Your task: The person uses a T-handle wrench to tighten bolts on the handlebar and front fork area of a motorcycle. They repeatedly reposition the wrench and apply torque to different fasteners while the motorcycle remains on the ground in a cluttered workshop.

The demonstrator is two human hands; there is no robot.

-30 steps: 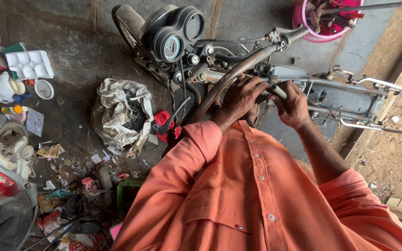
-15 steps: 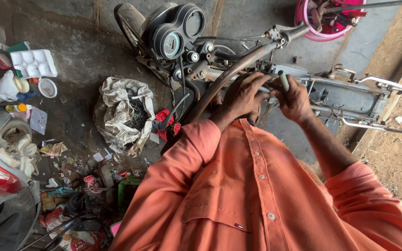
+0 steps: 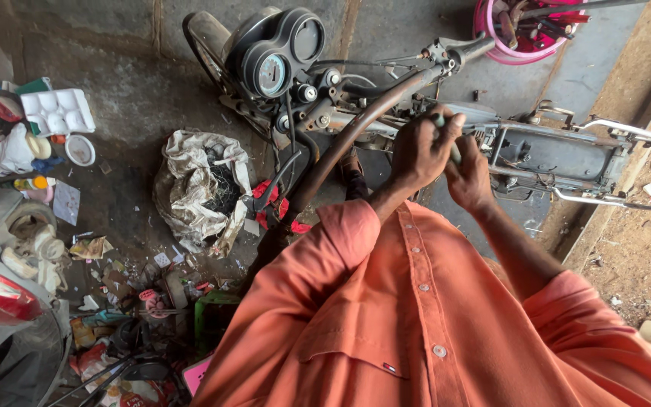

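A stripped motorcycle frame lies in front of me, with twin round gauges and a rusty curved tube at its front end. My left hand is closed over the top of a pale green tool handle above the frame's middle. My right hand sits just beneath and to the right, gripping the same handle lower down. The tool's tip is hidden behind my hands. Orange shirt sleeves cover both arms.
A pink basin of tools stands at the top right. A crumpled dirty sack lies left of the frame. Bottles, a white moulded tray and scraps litter the left floor. Sandy ground runs along the right.
My left hand has left the curved tube and closed over the tool handle beside my right hand. Both hands now sit together, slightly further right over the frame.
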